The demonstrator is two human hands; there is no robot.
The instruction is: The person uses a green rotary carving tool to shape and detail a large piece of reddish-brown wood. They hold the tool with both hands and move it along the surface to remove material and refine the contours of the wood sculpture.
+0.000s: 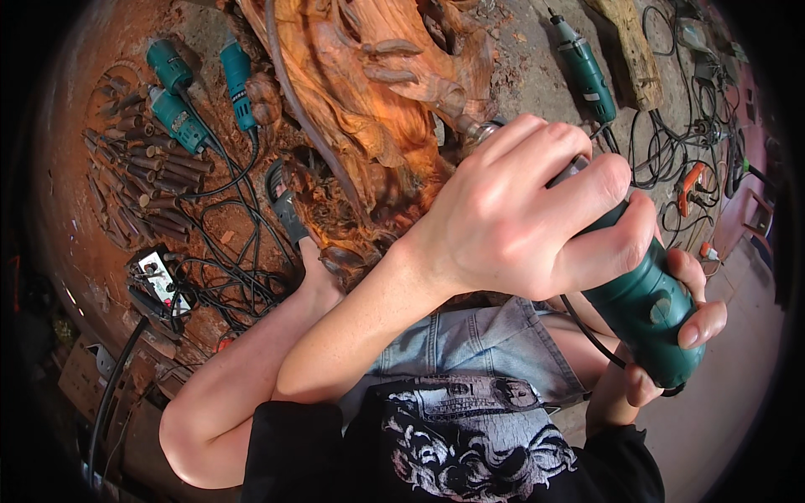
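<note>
A green die grinder slants across the right side of the view. My left hand wraps over its front part, fingers curled around the neck. At the rear of the body, my right hand grips from below; its fingertips show on the far side and most of the palm is hidden. The metal tip of the grinder points up and left, at the edge of an orange-brown carved wood piece. Whether the tip touches the wood I cannot tell. A black cord hangs below the tool.
Several green power tools lie at the left beside a pile of short brown rods. A white power strip sits among tangled black cables. At the upper right are another green grinder, a log and an orange-handled object.
</note>
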